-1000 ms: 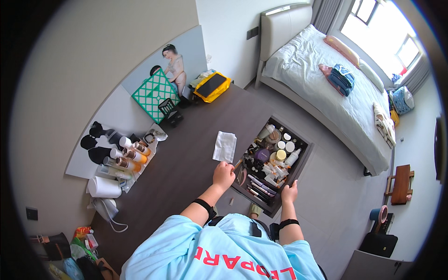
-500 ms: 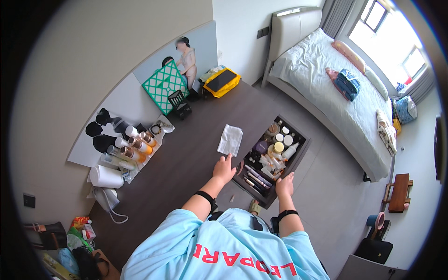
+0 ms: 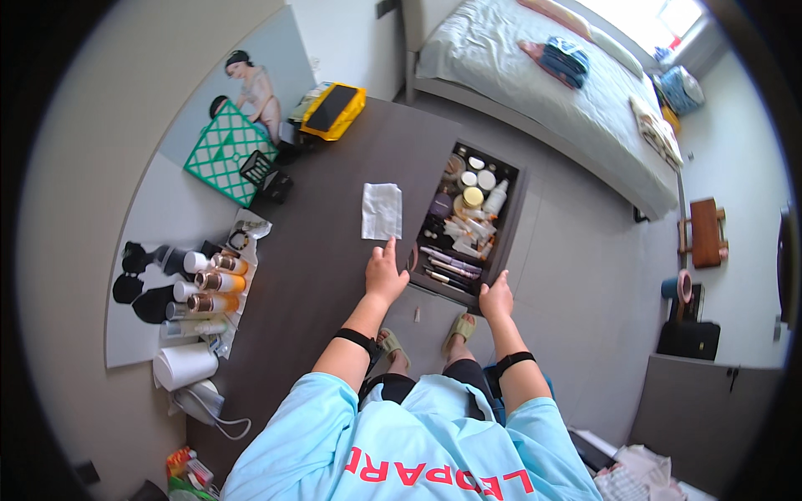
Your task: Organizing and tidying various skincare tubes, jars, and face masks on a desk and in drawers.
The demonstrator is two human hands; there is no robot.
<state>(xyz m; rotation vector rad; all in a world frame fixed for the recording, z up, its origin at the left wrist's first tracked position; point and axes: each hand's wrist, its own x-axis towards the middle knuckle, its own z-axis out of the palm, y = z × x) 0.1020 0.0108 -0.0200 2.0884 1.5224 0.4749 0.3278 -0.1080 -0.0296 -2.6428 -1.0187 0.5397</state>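
On the dark desk [image 3: 326,200] lies a flat white tissue [image 3: 382,210]. My left hand [image 3: 386,274] is just below it, index finger stretched toward its near edge; whether the fingertip touches is hard to tell. Beside the left thumb, by the drawer's left edge, is a round brown-rimmed object [image 3: 413,257]. A pulled-out drawer [image 3: 516,196] holds jars, a white bottle [image 3: 496,198], small tubes and several slim cosmetic pens [image 3: 451,265]. My right hand [image 3: 496,297] grips the drawer's near right corner, thumb at the front edge and fingers along the side.
Bottles [image 3: 215,292], a paper roll [image 3: 185,366], a green lattice panel [image 3: 230,154] and a yellow pack [image 3: 334,111] stand along the wall on the left. Beyond the drawer is a bed [image 3: 535,92]. Slippers [image 3: 459,332] are on my feet below.
The view has turned, so desk, drawer and bed appear shifted up and left, and my slippers show fully. Both hands keep about the same places beside the tissue and drawer.
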